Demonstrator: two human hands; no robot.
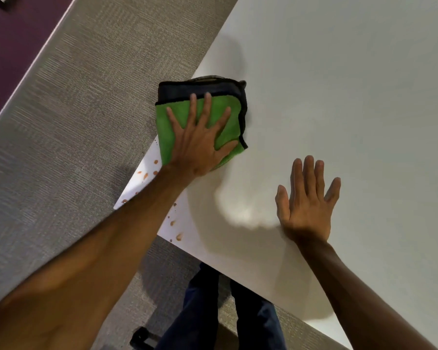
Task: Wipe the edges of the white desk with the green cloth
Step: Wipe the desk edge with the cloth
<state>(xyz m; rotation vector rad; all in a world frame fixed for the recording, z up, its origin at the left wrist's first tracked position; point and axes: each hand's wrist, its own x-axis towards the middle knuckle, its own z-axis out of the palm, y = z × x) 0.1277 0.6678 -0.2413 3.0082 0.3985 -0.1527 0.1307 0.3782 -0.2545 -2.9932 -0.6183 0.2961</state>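
A folded green cloth (167, 127) with a black border lies over the left edge of the white desk (339, 97), partly hanging past it. My left hand (200, 142) presses flat on the cloth with fingers spread. My right hand (306, 200) rests flat and open on the bare desk top, to the right of the cloth and nearer to me. Orange-brown spots (156, 166) dot the desk near its left corner, just below the cloth.
Grey carpet (74, 122) lies left of and below the desk. A dark purple wall (8, 46) runs along the top left. My legs in dark trousers (238, 311) stand at the near desk edge. More spots (178, 236) mark that near edge.
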